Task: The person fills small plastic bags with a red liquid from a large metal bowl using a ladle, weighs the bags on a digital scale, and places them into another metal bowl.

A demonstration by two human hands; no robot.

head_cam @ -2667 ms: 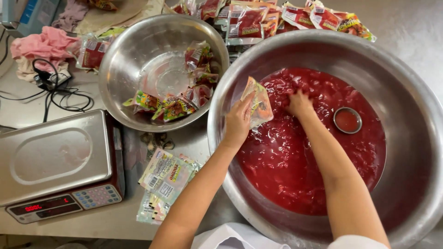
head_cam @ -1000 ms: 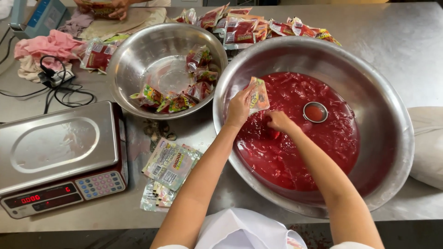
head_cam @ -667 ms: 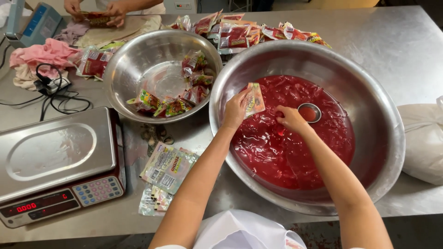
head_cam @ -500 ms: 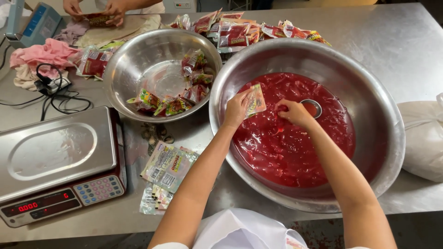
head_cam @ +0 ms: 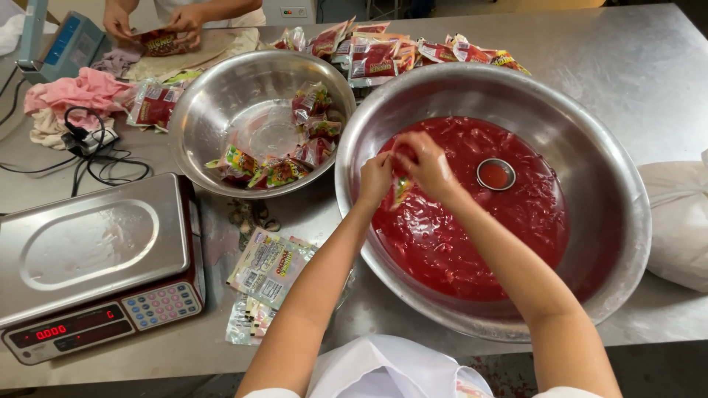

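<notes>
Both your left hand and right hand pinch one small pouch over the red-filled big bowl. Some filled packets sit in the smaller bowl; empties wait on the table, so I'd say plenty's left.

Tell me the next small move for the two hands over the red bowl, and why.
Probably press more red filling into the pouch: the left hand holds it over the large bowl, and the right hand is at its mouth.
</notes>
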